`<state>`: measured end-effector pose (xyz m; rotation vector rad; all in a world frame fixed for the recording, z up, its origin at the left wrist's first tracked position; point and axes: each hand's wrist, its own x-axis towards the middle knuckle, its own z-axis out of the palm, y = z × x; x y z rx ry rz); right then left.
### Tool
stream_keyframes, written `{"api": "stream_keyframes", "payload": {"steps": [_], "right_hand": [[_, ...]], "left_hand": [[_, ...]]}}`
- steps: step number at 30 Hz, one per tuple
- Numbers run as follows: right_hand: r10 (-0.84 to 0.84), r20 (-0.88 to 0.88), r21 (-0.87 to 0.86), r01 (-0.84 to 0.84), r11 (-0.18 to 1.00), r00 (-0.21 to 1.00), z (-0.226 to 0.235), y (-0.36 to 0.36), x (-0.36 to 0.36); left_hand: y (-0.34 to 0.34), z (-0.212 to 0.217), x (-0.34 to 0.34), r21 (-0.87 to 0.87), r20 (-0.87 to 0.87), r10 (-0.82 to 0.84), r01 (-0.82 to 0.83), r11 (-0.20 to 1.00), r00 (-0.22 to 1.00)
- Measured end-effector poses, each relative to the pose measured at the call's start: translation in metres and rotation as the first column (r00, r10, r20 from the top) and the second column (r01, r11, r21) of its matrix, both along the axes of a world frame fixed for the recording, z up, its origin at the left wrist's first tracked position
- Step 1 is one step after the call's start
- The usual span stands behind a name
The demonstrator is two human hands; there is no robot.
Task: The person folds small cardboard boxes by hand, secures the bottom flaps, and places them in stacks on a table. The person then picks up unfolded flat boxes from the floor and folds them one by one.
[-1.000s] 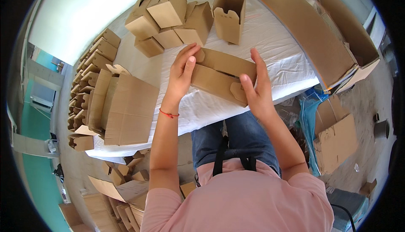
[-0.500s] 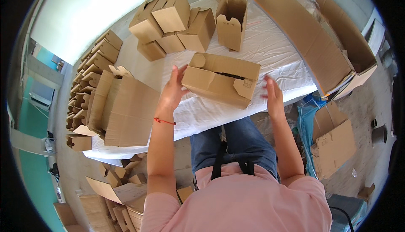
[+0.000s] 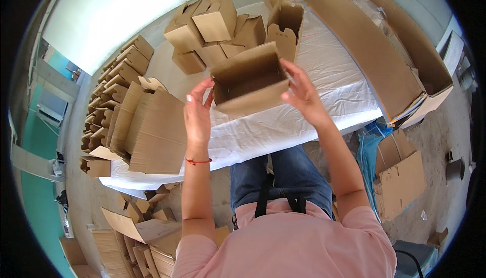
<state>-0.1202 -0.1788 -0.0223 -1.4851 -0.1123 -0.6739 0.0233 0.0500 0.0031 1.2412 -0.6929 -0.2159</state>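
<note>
A small brown cardboard box point(image 3: 248, 103) is tilted over the near part of the white-covered table, its open hollow facing up toward me. At its left end, my left hand point(image 3: 198, 111) has its fingers bent against the edge. My right hand point(image 3: 304, 93) grips the right end, index finger at the upper corner and thumb lower down by the near wall. Between them the two hands hold the box, which is slightly blurred. Just beyond it stand a pile of closed boxes point(image 3: 215, 20) and an upright box with an open top point(image 3: 283, 35).
Rows of nested cartons point(image 3: 109, 101) line the table's left side, beside a large open carton point(image 3: 159, 131). A long cardboard carton point(image 3: 354, 30) with clear plastic inside lies at the right. The white cloth point(image 3: 334, 96) covers the table. Flattened cardboard point(image 3: 402, 177) leans below at right.
The box has turned from its flapped face to its open hollow and tipped away from me. My right hand has moved left and up onto its end.
</note>
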Motion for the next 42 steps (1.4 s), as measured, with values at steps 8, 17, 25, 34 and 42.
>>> {"api": "stream_keyframes", "payload": {"steps": [8, 17, 25, 34, 42], "right_hand": [[-0.297, 0.007, -0.166, 0.294, 0.941, 0.955, -0.017, 0.007, 0.022], [-0.33, 0.32, -0.219, 0.408, 0.886, 0.888, 0.083, 0.007, -0.012], [-0.409, 0.116, -0.456, 0.414, 0.788, 0.905, 0.041, -0.001, 0.041], [-0.474, -0.107, -0.596, 0.325, 0.734, 0.874, -0.016, -0.023, 0.053], [-0.345, 0.14, -0.196, 0.368, 0.909, 0.928, 0.067, -0.006, 0.003]], "left_hand": [[-0.028, -0.03, -0.006, -0.302, -0.046, 0.376, -0.372, 0.878, 0.925], [-0.001, -0.058, 0.016, -0.073, 0.246, 0.547, -0.548, 0.833, 0.8], [-0.011, -0.037, 0.006, -0.03, 0.495, 0.424, -0.472, 0.881, 0.759], [-0.009, -0.097, 0.004, 0.169, 0.274, 0.441, -0.494, 0.853, 0.855], [-0.011, -0.153, 0.007, 0.305, 0.67, 0.337, -0.659, 0.687, 0.661]]}}
